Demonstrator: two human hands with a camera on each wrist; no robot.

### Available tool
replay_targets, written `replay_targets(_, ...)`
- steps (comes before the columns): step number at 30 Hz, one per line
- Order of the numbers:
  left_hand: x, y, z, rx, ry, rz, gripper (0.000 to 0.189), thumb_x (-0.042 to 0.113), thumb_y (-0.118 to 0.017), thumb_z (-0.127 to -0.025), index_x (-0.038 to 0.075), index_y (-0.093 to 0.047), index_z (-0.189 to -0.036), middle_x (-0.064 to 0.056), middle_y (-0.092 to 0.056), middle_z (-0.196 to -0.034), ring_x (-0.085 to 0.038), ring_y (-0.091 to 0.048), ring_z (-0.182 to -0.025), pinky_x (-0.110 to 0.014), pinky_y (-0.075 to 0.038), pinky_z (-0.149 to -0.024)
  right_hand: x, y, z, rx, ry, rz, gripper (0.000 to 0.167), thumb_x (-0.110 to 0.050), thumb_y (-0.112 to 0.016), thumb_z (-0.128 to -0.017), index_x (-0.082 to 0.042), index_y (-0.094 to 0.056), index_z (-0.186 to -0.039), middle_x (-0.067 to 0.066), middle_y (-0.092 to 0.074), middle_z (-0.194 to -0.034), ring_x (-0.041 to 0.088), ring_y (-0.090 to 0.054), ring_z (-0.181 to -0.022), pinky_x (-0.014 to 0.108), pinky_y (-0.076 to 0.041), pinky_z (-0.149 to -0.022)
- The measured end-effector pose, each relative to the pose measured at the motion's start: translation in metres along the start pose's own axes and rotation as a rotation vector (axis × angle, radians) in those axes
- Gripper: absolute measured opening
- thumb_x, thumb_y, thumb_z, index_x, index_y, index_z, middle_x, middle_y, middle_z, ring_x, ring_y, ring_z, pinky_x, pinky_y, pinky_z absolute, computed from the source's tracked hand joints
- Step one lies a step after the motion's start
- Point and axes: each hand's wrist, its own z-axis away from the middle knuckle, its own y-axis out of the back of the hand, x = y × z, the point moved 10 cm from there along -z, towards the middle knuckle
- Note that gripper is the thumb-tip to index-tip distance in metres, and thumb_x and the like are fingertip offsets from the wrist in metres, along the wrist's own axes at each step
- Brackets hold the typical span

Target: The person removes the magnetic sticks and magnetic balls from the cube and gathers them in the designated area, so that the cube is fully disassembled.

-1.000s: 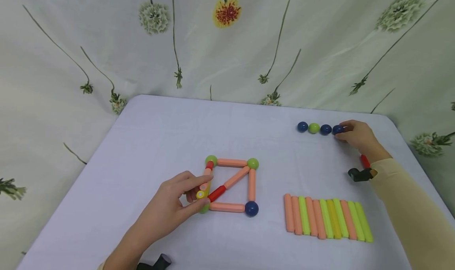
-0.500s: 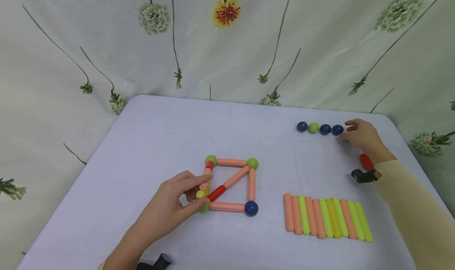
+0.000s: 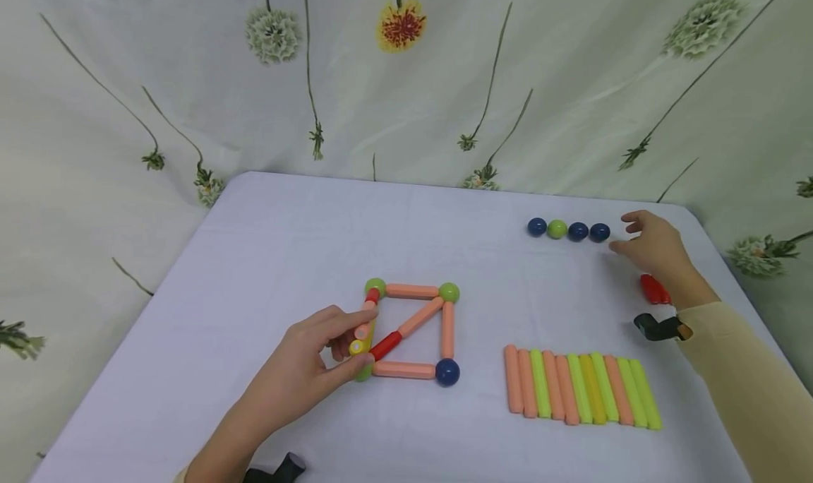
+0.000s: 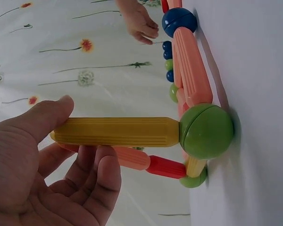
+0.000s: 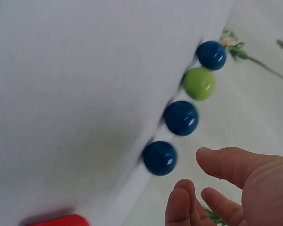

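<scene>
Pinching a ribbed yellow rod (image 4: 118, 132) at its top with left hand (image 3: 320, 352), apparently to steady it upright on a glossy green ball (image 4: 207, 132); holding empty right hand (image 3: 654, 246) wide beside a glossy blue ball (image 5: 160, 158).

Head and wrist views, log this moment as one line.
left hand: holds upright yellow stick, set on green ball | right hand: empty, beside end blue ball, not touching | loose sticks: side by side

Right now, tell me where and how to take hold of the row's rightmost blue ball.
Probably pinch the rightmost blue ball across its round middle, front and back, coming from the right: the neighbouring blue ball sits close on its left, none on its right.
</scene>
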Motion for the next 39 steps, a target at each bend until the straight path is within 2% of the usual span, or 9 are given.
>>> replay_targets(4,-0.002,-0.002,0.001,-0.013,0.001,-0.01,0.065,0.012,-0.083,-0.079,0.02,-0.057,-0.137,0.011,-0.053,-0.084,-0.011,-0.055,-0.075,-0.027,-0.052,-0.064,-0.054,0.007,0.035,0.063,0.185,0.027,0.059,-0.017,-0.069,-0.09,0.004,-0.043,-0.139,0.029,-0.049,-0.124,0.043,-0.052,-0.101,0.053,-0.052,-0.075)
replay_targets(9,-0.006,-0.004,0.001,-0.023,0.002,-0.002,0.065,0.011,-0.083,-0.078,0.017,-0.056,-0.137,0.011,-0.055,-0.088,-0.011,-0.055,-0.076,-0.027,-0.051,-0.065,-0.142,-0.004,0.105,0.076,0.47,0.074,0.045,-0.015,-0.073,-0.087,-0.002,-0.056,-0.127,0.014,-0.06,-0.103,0.026,-0.055,-0.083,0.039,-0.05,-0.064)
replay_targets(15,-0.016,-0.004,0.001,-0.022,0.027,0.007,0.067,0.008,-0.083,-0.077,0.017,-0.054,-0.137,0.011,-0.058,-0.095,-0.012,-0.056,-0.077,-0.027,-0.052,-0.066,-0.225,-0.053,0.19,-0.123,0.711,-0.026,0.04,-0.018,-0.075,-0.087,-0.015,-0.062,-0.124,-0.005,-0.06,-0.096,0.014,-0.055,-0.082,0.028,-0.05,-0.069)
replay_targets(19,-0.021,-0.005,0.001,-0.023,0.017,0.025,0.07,0.007,-0.082,-0.078,0.017,-0.052,-0.14,0.01,-0.059,-0.095,-0.013,-0.057,-0.076,-0.028,-0.052,-0.065,-0.263,-0.094,0.229,-0.253,0.819,-0.144,0.032,-0.019,-0.073,-0.088,-0.018,-0.064,-0.119,-0.01,-0.058,-0.095,0.01,-0.055,-0.076,0.024,-0.049,-0.065)
replay_targets(22,-0.022,-0.007,-0.001,-0.019,-0.015,0.046,0.074,0.007,-0.082,-0.077,0.019,-0.049,-0.142,0.008,-0.06,-0.095,-0.013,-0.058,-0.075,-0.028,-0.052,-0.064,-0.284,-0.12,0.242,-0.277,0.87,-0.198,0.024,-0.027,-0.071,-0.09,-0.019,-0.066,-0.113,-0.012,-0.059,-0.091,0.006,-0.052,-0.069,0.021,-0.046,-0.06)
replay_targets(26,-0.023,-0.011,-0.002,-0.014,-0.062,0.069,0.077,0.001,-0.08,-0.077,0.021,-0.047,-0.144,0.006,-0.061,-0.094,-0.012,-0.057,-0.075,-0.027,-0.052,-0.066,-0.299,-0.142,0.245,-0.224,0.863,-0.229,0.027,-0.033,-0.071,-0.09,-0.015,-0.068,-0.111,-0.011,-0.058,-0.081,0.003,-0.048,-0.061,0.019,-0.043,-0.054)
replay_targets(31,-0.023,-0.017,-0.001,-0.019,-0.082,0.08,0.082,-0.003,-0.079,-0.076,0.024,-0.044,-0.146,0.008,-0.06,-0.094,-0.011,-0.057,-0.077,-0.028,-0.052,-0.065,-0.302,-0.154,0.246,-0.161,0.809,-0.281,0.025,-0.03,-0.075,-0.087,-0.015,-0.068,-0.106,-0.01,-0.054,-0.073,0.004,-0.047,-0.061,0.019,-0.041,-0.053)
replay_targets(36,-0.025,-0.018,0.004,-0.021,-0.082,0.075,0.084,-0.009,-0.076,-0.074,0.02,-0.043,-0.146,0.008,-0.058,-0.094,-0.01,-0.057,-0.078,-0.027,-0.052,-0.068,-0.305,-0.163,0.252,-0.121,0.82,-0.327,0.017,-0.027,-0.075,-0.087,-0.016,-0.063,-0.091,-0.008,-0.051,-0.07,0.004,-0.044,-0.061,0.017,-0.037,-0.052)
replay_targets(39,-0.031,-0.019,0.008,-0.035,-0.06,0.068,0.088,-0.009,-0.076,-0.073,0.017,-0.039,-0.149,0.008,-0.058,-0.094,-0.01,-0.057,-0.078,-0.027,-0.052,-0.069,-0.307,-0.169,0.257,-0.131,0.827,-0.343,0.015,-0.025,-0.074,-0.088,-0.016,-0.063,-0.091,-0.007,-0.05,-0.071,0.004,-0.044,-0.062,0.017,-0.036,-0.052)
